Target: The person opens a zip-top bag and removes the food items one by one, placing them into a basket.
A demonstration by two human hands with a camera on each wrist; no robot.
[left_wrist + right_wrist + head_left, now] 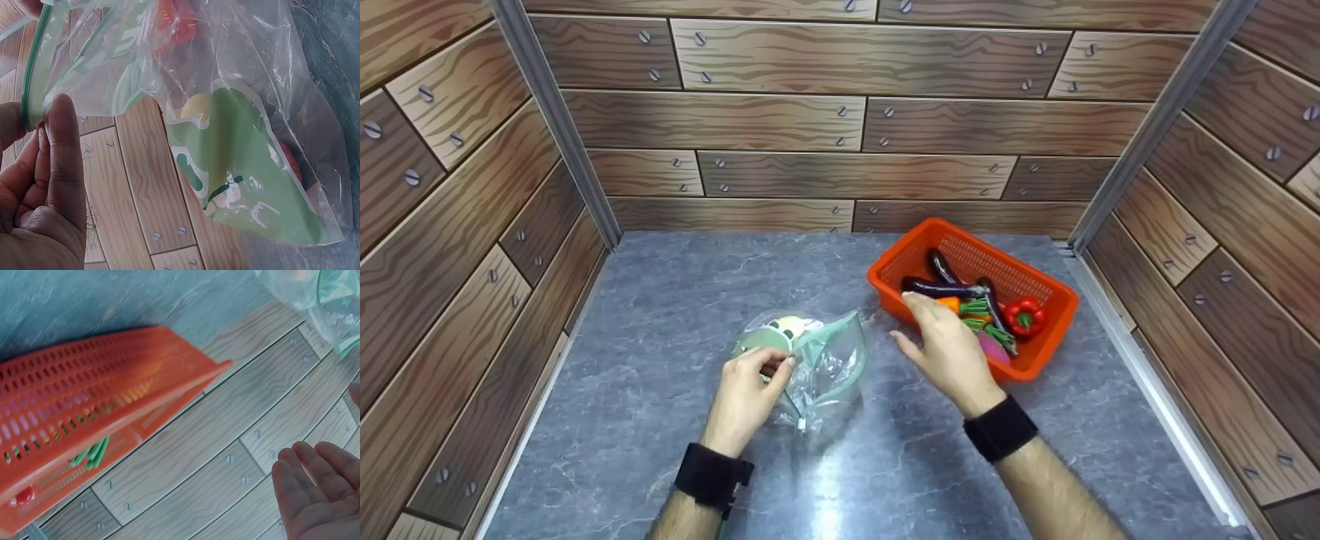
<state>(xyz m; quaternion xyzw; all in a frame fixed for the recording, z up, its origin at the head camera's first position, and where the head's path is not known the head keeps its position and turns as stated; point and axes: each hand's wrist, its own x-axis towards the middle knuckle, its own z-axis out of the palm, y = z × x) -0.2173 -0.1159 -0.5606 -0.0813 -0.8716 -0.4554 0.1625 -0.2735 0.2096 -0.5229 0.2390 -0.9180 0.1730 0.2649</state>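
My left hand (750,394) pinches the green zip rim of a clear plastic zip bag (840,367) between thumb and fingers. The bag's mouth gapes toward the right. In the left wrist view, a green printed panel (242,163) covers part of the bag, with a yellow thing (196,106) and a red thing (291,164) showing through the plastic. My right hand (956,360), fingers extended and holding nothing, hovers by the near left side of an orange basket (1057,322). Inside that basket lie eggplants (941,289), carrots (949,304) and a red bell pepper (1025,316).
A pinkish-purple item (994,349) sits at the basket's near end, partly behind the right hand. The grey marbled tabletop (660,322) is enclosed by wood-patterned walls (780,120) at the back and both sides. A pale metal rail (1162,405) runs along the right edge.
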